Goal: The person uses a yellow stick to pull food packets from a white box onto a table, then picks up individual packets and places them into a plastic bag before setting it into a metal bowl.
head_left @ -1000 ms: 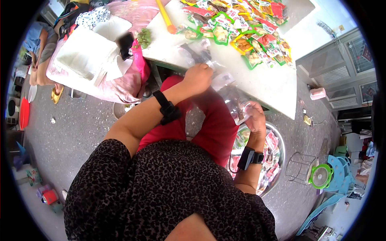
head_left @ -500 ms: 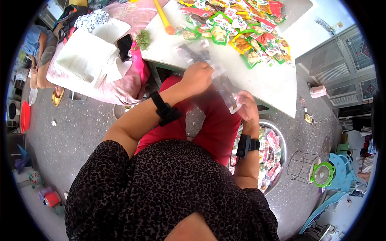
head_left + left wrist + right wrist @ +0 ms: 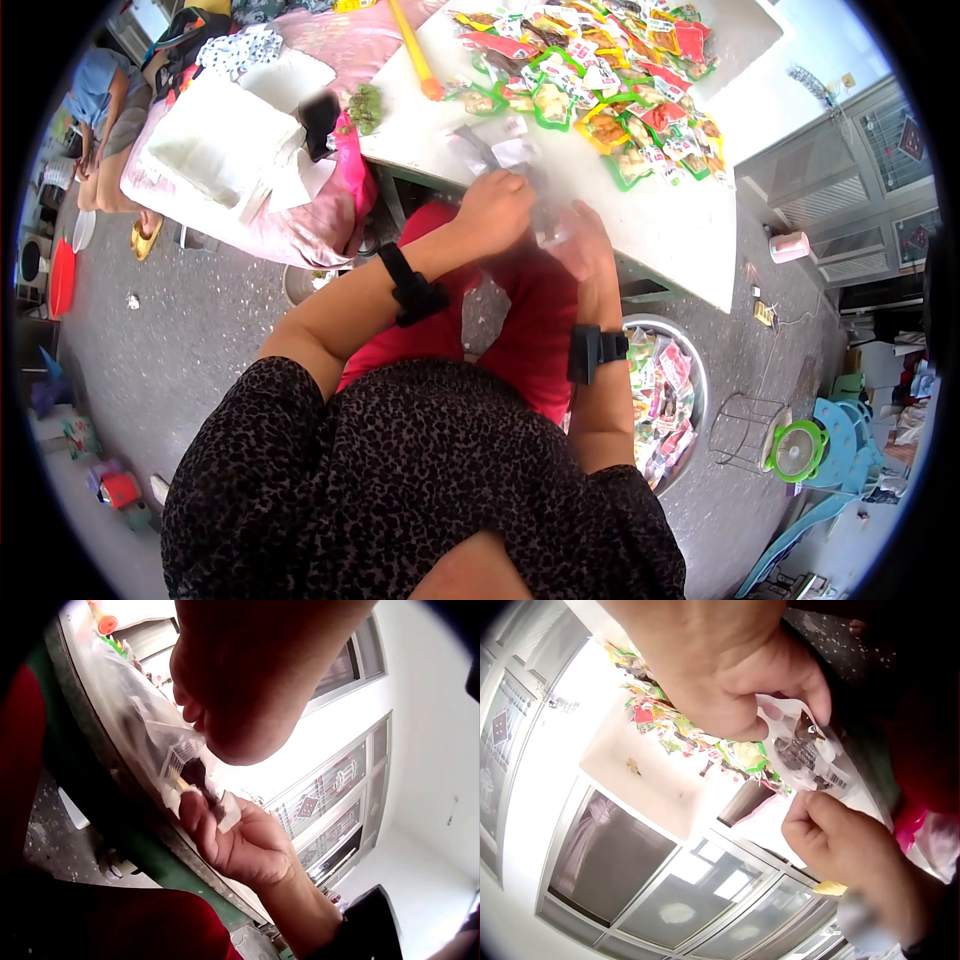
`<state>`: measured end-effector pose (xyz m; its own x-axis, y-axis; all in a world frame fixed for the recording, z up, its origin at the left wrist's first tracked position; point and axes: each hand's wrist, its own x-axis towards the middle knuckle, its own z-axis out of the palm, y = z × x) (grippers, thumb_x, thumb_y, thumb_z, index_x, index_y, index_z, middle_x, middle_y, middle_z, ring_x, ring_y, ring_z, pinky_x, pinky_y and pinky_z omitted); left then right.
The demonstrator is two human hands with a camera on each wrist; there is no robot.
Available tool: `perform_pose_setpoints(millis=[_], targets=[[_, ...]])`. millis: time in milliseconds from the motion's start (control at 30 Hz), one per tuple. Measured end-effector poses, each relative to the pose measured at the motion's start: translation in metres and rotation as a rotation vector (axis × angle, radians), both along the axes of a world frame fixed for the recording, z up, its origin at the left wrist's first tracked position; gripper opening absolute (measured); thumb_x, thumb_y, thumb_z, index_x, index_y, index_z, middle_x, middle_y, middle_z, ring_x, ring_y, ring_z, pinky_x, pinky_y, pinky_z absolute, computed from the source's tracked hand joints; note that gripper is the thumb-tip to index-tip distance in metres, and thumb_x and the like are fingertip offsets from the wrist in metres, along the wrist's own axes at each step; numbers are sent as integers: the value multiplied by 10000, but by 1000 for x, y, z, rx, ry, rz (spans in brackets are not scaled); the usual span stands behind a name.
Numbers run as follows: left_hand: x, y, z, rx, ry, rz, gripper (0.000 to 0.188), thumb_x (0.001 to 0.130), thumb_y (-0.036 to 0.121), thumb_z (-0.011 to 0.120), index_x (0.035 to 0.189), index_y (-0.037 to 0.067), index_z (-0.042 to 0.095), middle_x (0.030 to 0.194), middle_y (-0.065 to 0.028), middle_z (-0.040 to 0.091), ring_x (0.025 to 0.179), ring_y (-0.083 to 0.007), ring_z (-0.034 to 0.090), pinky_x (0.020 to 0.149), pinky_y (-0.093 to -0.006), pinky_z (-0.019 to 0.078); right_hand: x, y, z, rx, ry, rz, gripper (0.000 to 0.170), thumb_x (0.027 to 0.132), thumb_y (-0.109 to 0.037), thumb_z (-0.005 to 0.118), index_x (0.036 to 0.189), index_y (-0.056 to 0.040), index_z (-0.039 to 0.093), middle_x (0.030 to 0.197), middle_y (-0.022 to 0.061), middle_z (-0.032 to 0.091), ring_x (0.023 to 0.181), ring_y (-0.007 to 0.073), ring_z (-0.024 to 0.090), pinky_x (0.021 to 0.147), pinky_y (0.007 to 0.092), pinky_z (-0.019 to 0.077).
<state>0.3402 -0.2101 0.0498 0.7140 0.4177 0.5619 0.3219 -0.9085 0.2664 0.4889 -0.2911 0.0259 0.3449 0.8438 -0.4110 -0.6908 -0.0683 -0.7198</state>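
Note:
At the table's near edge in the head view, the left hand [image 3: 495, 212] pinches one end of a clear plastic packet [image 3: 545, 222]. Its curled fingers also show in the right wrist view, gripping the packet [image 3: 802, 754] near its barcode. The right hand [image 3: 585, 243] holds the packet's other end, thumb and fingers around it, close beside the left hand. Something dark lies inside the packet [image 3: 196, 771] in the left wrist view. Just beyond the left hand, more clear packets [image 3: 475, 150] lie on the white table [image 3: 690, 235].
Colourful sealed packets [image 3: 610, 90] are piled at the back of the table, near a yellow stick [image 3: 412, 50]. A metal basin [image 3: 700, 400] of packets stands on the floor at the right. White foam box [image 3: 215, 140] at left; a seated person [image 3: 105, 130] beyond.
The right hand has moved up and left, closer to the left hand, and the packet between them is less stretched out. The left hand has stayed nearly in place.

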Motion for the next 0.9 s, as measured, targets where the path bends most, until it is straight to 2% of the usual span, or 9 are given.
perform_pose_setpoints(millis=[100,233,333,367,467,600,700,800,900], targets=[[-1,0,-6,-9,-14,3,120,620,85,509,732,41,501,798,-89,508,786,-277,479,671,-379,395,-1,-18,0,-181,-209,76,317,763,-47,506,1062,-43,401,864,78,534,648,147,528,494,277,447],[0,0,-10,29,-49,-37,120,623,83,511,734,38,513,859,-93,514,851,-279,475,717,-370,387,-5,-20,5,-211,-861,-2,173,766,-101,532,925,-37,512,726,30,534,553,76,486,404,184,380],[0,0,-6,27,-86,-53,125,623,84,519,737,33,521,916,-97,514,904,-282,466,752,-363,382,-11,-9,18,-124,-900,-45,173,771,-112,538,927,-43,514,719,29,534,521,75,475,402,185,379],[1,1,-6,33,-111,-55,128,622,82,520,740,31,522,921,-98,515,912,-284,465,758,-365,381,-15,-4,25,-86,-657,-68,171,774,-117,542,920,-35,511,715,31,534,529,77,480,402,188,380],[4,4,-5,33,-137,-58,137,620,75,523,749,27,522,930,-100,516,929,-288,462,772,-371,378,-18,14,20,-87,-474,-164,165,776,-118,545,906,-23,509,683,24,522,534,80,480,401,193,384],[6,6,-4,23,-117,-53,146,615,65,523,755,24,520,920,-102,517,936,-290,462,779,-378,377,-21,30,5,-13,-462,-242,170,771,-126,553,901,-28,504,629,8,492,454,73,434,369,194,360],[5,4,-6,24,-137,-59,150,612,59,524,757,22,518,916,-105,517,937,-291,465,778,-377,379,-16,21,10,-147,-713,-96,174,774,-124,548,912,-33,494,640,20,509,437,71,433,352,198,345],[5,5,-8,30,-163,-71,155,612,52,522,762,17,513,914,-110,516,931,-295,469,777,-375,381,-18,15,18,-114,-710,-50,164,773,-110,544,908,-36,487,645,28,520,443,76,446,346,195,337],[5,6,-6,37,-204,-94,159,613,46,519,768,11,507,907,-116,515,923,-300,473,776,-377,382,-10,15,28,-93,-418,22,151,764,-94,553,886,-36,484,646,36,521,447,85,457,338,189,331]])
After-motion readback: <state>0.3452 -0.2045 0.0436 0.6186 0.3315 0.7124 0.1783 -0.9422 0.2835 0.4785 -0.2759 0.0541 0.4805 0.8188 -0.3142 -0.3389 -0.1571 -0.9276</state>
